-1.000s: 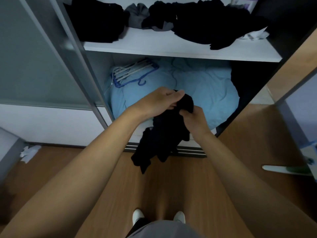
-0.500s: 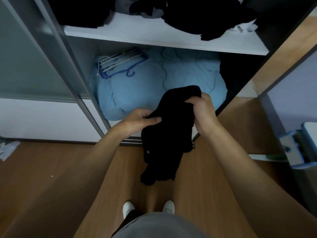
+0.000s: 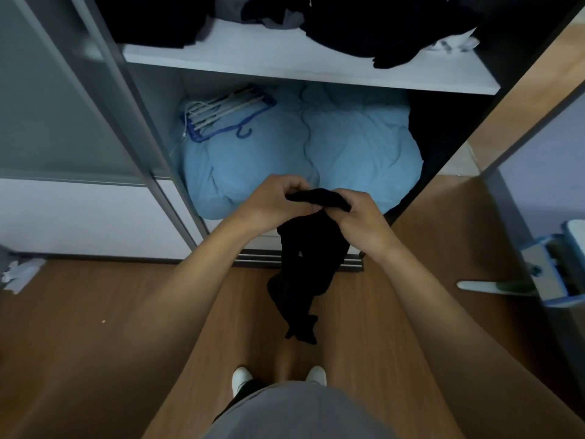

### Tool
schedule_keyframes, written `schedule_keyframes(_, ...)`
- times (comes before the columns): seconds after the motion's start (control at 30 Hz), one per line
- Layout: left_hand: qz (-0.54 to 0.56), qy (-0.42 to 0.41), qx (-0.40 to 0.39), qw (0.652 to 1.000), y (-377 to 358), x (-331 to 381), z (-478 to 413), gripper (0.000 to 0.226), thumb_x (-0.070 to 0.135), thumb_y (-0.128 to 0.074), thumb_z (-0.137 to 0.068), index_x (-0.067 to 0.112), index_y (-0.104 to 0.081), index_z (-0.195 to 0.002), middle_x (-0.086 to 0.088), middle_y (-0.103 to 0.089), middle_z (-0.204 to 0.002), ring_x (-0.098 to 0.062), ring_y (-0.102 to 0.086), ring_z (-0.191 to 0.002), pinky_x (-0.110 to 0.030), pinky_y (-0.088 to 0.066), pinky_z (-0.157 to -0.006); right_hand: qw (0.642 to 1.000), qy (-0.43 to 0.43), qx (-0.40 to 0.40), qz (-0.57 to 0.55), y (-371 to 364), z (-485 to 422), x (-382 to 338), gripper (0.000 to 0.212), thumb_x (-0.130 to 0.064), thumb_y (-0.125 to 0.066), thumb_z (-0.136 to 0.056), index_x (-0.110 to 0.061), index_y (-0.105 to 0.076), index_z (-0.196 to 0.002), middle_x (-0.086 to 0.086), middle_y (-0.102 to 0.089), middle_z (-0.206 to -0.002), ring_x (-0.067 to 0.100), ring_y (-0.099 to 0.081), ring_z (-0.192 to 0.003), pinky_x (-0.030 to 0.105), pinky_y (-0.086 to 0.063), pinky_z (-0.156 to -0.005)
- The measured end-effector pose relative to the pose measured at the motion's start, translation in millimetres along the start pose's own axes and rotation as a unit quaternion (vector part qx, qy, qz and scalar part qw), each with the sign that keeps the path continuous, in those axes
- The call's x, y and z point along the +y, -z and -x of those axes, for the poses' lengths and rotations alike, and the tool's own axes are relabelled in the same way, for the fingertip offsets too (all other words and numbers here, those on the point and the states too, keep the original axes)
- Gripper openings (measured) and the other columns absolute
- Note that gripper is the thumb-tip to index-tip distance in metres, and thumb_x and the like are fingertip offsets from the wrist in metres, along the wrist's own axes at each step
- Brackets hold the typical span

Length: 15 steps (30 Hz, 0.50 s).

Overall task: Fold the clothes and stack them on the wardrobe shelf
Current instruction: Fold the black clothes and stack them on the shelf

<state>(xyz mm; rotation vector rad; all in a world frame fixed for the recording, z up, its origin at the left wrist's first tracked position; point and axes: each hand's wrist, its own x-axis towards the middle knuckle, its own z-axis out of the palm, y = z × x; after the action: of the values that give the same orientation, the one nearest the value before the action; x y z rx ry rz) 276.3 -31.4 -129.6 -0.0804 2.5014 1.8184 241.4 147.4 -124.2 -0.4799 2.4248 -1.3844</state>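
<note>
You stand in front of the open wardrobe, and your two hands meet at the centre of the frame. Your left hand is clenched on the top edge of a black, limp fabric garment, and your right hand pinches the same bunched edge just beside it, knuckles nearly touching. The rest of the garment hangs straight down from both grips, ending in a crumpled point above the brown wooden floor, in line with your white shoes at the lower centre.

Behind your hands, in the lower compartment, a puffy light-blue quilt fills the space, and a bundle of white and blue plastic hangers lies on its upper left part. Above it, the white wardrobe shelf crosses the upper frame, carrying loose, unfolded dark clothes heaped along its back, with a grey piece among them. A grey sliding door frame slants down the left side.
</note>
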Motion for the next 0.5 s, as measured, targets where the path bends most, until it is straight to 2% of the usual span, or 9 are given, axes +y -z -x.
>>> schedule_keyframes(0.07,0.032,0.038,-0.028,0.998,-2,-19,9,0.021,0.009,-0.079,-0.082,0.02,-0.067,-0.094,0.007,-0.068,-0.083,0.001,-0.063,-0.072,-0.013,-0.049,-0.069,0.999,-0.009,0.017,-0.043,0,3,-3,0.017,-0.003,-0.056,-0.096,-0.005,-0.071,-0.103,0.01,-0.074,-0.097,0.019,-0.07,-0.09,0.031,-0.055,-0.079)
schedule_keyframes(0.13,0.041,0.069,-0.055,0.995,-8,-37,19,0.024,0.009,-0.075,-0.086,0.021,-0.068,-0.106,0.009,-0.071,-0.098,0.002,-0.066,-0.088,-0.016,-0.051,-0.088,0.99,-0.027,0.034,-0.131,1,7,-6,0.019,-0.006,-0.058,-0.096,-0.008,-0.073,-0.107,0.006,-0.076,-0.1,0.016,-0.071,-0.095,0.025,-0.057,-0.084)
schedule_keyframes(0.17,0.054,0.072,-0.053,0.995,-10,-44,23,0.021,0.009,-0.07,-0.09,0.018,-0.069,-0.109,0.007,-0.073,-0.101,-0.001,-0.067,-0.092,-0.018,-0.05,-0.091,0.984,-0.038,0.04,-0.168,3,8,-7,0.018,-0.009,-0.06,-0.096,-0.009,-0.074,-0.107,0.006,-0.076,-0.099,0.016,-0.072,-0.094,0.025,-0.058,-0.084)
schedule_keyframes(0.23,0.096,0.071,-0.012,0.993,-10,-48,26,0.015,0.008,-0.06,-0.097,0.016,-0.068,-0.106,0.007,-0.073,-0.096,-0.005,-0.067,-0.09,-0.019,-0.051,-0.085,0.975,-0.058,0.039,-0.212,7,10,-6,0.016,-0.014,-0.064,-0.095,-0.008,-0.074,-0.105,0.009,-0.076,-0.098,0.02,-0.073,-0.092,0.026,-0.059,-0.081)
schedule_keyframes(0.3,0.129,0.078,0.057,0.987,-6,-42,21,0.014,0.007,-0.054,-0.098,0.014,-0.065,-0.095,0.001,-0.067,-0.083,-0.01,-0.064,-0.077,-0.024,-0.049,-0.073,0.971,-0.076,0.015,-0.228,12,13,-1,0.019,-0.02,-0.068,-0.094,-0.006,-0.074,-0.105,0.012,-0.076,-0.098,0.023,-0.073,-0.091,0.027,-0.06,-0.079)
schedule_keyframes(0.4,0.141,0.068,0.138,0.978,-1,-24,14,0.021,0.008,-0.049,-0.098,0.016,-0.056,-0.08,0.007,-0.055,-0.062,-0.004,-0.052,-0.057,-0.019,-0.04,-0.054,0.978,-0.091,-0.038,-0.186,12,15,6,0.022,-0.022,-0.069,-0.093,-0.005,-0.073,-0.107,0.016,-0.075,-0.104,0.029,-0.072,-0.097,0.036,-0.057,-0.088)
schedule_keyframes(0.47,0.135,0.054,0.149,0.978,-2,-13,11,0.019,0.011,-0.049,-0.099,0.016,-0.056,-0.081,0.007,-0.055,-0.063,-0.002,-0.052,-0.056,-0.016,-0.04,-0.052,0.983,-0.081,-0.04,-0.159,7,14,6,0.016,-0.017,-0.067,-0.095,-0.005,-0.072,-0.104,0.016,-0.075,-0.101,0.027,-0.072,-0.092,0.038,-0.057,-0.087)
schedule_keyframes(0.5,0.121,0.049,0.148,0.98,-2,-9,10,0.017,0.013,-0.05,-0.099,0.016,-0.057,-0.084,0.006,-0.056,-0.066,-0.002,-0.053,-0.058,-0.016,-0.041,-0.054,0.985,-0.068,-0.028,-0.155,4,14,5,0.011,-0.013,-0.065,-0.095,-0.006,-0.072,-0.099,0.014,-0.075,-0.095,0.022,-0.072,-0.085,0.034,-0.056,-0.082)
